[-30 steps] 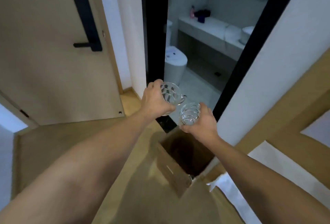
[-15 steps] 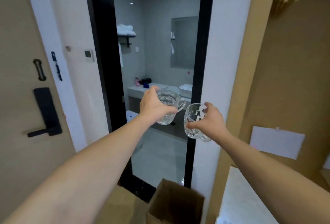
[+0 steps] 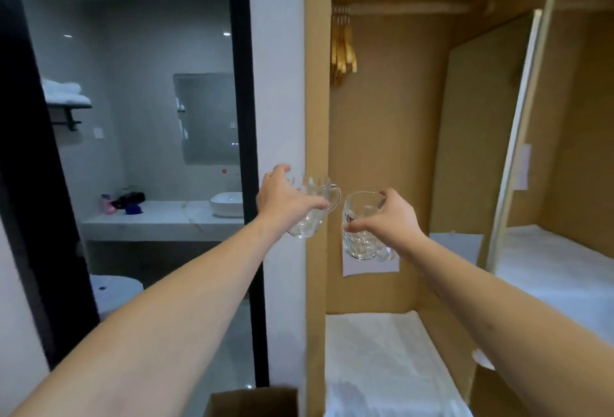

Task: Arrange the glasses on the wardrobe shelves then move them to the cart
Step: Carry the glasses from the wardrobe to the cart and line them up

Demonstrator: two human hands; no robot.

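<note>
Gripping glass mugs: L hand (image 3: 282, 198) one (image 3: 312, 213), R hand (image 3: 393, 222) other (image 3: 360, 230).

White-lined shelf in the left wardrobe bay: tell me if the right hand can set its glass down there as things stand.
Probably yes. The right hand holds its glass above the white-lined shelf, and nothing shows between them.

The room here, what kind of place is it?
Probably a hotel room entry: an open wardrobe with hangers stands beside a bathroom with sink and folded towels.
</note>
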